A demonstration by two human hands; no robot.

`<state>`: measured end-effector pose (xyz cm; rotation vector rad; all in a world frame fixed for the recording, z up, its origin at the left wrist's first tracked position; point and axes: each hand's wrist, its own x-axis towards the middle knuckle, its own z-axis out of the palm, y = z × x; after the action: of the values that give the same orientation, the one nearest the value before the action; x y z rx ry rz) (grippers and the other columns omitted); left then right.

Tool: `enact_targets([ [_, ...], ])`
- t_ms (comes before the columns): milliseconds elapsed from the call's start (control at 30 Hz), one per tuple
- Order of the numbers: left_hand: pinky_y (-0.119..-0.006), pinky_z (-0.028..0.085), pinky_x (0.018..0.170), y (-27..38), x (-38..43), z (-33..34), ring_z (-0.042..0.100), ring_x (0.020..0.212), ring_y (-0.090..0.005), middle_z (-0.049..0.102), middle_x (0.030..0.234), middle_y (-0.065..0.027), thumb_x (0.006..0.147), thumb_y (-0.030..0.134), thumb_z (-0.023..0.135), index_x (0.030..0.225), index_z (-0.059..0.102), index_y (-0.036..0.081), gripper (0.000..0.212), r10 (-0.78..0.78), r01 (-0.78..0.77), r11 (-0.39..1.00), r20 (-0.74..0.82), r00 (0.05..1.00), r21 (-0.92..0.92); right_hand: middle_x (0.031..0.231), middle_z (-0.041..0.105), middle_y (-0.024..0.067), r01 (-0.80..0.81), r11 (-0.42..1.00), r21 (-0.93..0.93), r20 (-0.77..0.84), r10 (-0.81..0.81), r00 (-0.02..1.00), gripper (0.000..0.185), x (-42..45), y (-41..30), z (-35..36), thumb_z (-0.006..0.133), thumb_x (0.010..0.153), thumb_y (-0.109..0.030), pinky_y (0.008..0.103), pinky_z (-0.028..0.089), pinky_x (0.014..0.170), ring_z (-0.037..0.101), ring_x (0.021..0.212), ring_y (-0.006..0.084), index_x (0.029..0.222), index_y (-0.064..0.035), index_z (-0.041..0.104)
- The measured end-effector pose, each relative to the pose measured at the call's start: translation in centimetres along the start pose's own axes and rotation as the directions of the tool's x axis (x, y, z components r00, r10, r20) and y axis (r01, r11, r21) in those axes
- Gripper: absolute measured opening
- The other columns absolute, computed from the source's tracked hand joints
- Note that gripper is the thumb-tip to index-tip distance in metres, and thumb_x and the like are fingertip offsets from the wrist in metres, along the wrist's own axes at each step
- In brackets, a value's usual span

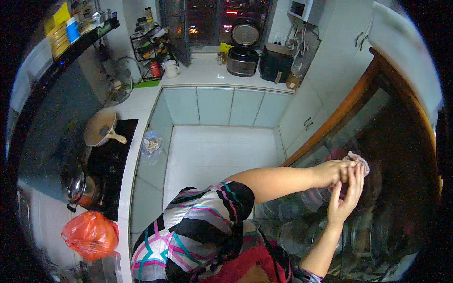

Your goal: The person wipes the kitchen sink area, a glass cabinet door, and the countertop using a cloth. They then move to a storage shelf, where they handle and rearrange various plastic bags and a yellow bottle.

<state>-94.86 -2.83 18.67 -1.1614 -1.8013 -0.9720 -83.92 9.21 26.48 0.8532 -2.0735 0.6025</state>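
My left hand (331, 173) reaches across to the right, its fingers curled against a crumpled pale cloth (361, 165). Close against it is my right hand (348, 194), thumb apart and fingers stretched up over the left fingers to the cloth's edge. Whether the right fingers grip the cloth is hidden. Both hands are in front of a dark glass panel (396, 187) in a brown wooden frame (336, 109). Rounded, glass-like vessels (293, 233) show dimly in or behind the glass, below my hands.
On the left counter are a hob (112, 166), a light pan (101, 129), a glass-lidded pot (75, 182) and a red plastic bag (91, 235). A clear bag (152, 144) hangs on the cabinet front. A cooker (242, 62) and white jug (171, 69) stand along the back.
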Motion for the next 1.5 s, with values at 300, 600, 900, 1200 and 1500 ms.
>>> enact_targets([
  [300,-0.045,0.032,0.123,-0.4,-6.1,-0.8,0.043,0.146,-0.0331,0.053,0.15,-0.0175,0.094,0.011,0.056,0.143,0.057,0.005,0.049,-0.215,0.211,0.977,0.114,0.97,0.041,0.149,0.054,0.0182,-0.358,0.816,0.453,0.074,0.366,0.928,0.038,-8.0,0.4,4.8,0.062,0.097,-0.005,0.0453,0.036,0.117,0.048,0.14,0.0327,0.135,0.0003,0.061],
  [600,-0.044,0.045,0.11,8.6,-6.7,-3.0,0.06,0.127,-0.0265,0.064,0.135,-0.0148,0.1,0.015,0.059,0.148,0.048,0.004,0.05,-0.675,0.71,0.602,0.242,0.697,-0.365,0.154,0.047,0.0111,-0.406,-0.547,0.732,0.68,0.546,0.49,0.048,-10.9,-0.3,5.4,0.051,0.109,-0.028,0.0453,0.046,0.11,0.05,0.137,0.0256,0.151,-0.0069,0.043],
  [900,-0.032,0.051,0.098,7.1,-6.3,-7.2,0.066,0.114,-0.017,0.068,0.13,-0.0111,0.1,0.005,0.062,0.131,0.064,0.001,0.031,-0.6,0.482,0.496,0.115,0.792,-0.722,0.132,0.064,0.0107,-0.405,0.341,0.848,0.073,0.683,0.727,0.039,-3.4,-1.9,1.3,0.053,0.108,-0.024,0.0361,0.042,0.109,0.06,0.121,0.0208,0.14,-0.0017,0.056],
  [1200,-0.032,0.052,0.099,5.5,-12.9,-12.7,0.068,0.112,-0.0172,0.074,0.118,-0.0099,0.101,0.009,0.064,0.118,0.072,0.001,0.021,-0.586,0.742,0.405,0.471,0.66,-0.535,0.168,0.028,0.0057,0.025,0.571,-0.82,0.041,0.016,0.999,0.082,12.5,2.5,0.9,0.063,0.085,-0.019,0.0491,0.026,0.123,0.028,0.154,0.028,0.16,-0.0124,0.032],
  [1500,-0.031,0.052,0.098,2.8,-21.3,-23.0,0.069,0.108,-0.0167,0.075,0.114,-0.0098,0.1,0.007,0.064,0.114,0.073,0.001,0.018,-0.788,0.877,0.327,0.411,0.459,-0.352,0.151,0.053,0.0114,0.49,0.671,-0.556,0.381,-0.318,0.868,0.039,11.6,6.9,10.2,0.053,0.094,-0.01,0.0452,0.037,0.117,0.047,0.141,0.0298,0.13,-0.0042,0.064],
])
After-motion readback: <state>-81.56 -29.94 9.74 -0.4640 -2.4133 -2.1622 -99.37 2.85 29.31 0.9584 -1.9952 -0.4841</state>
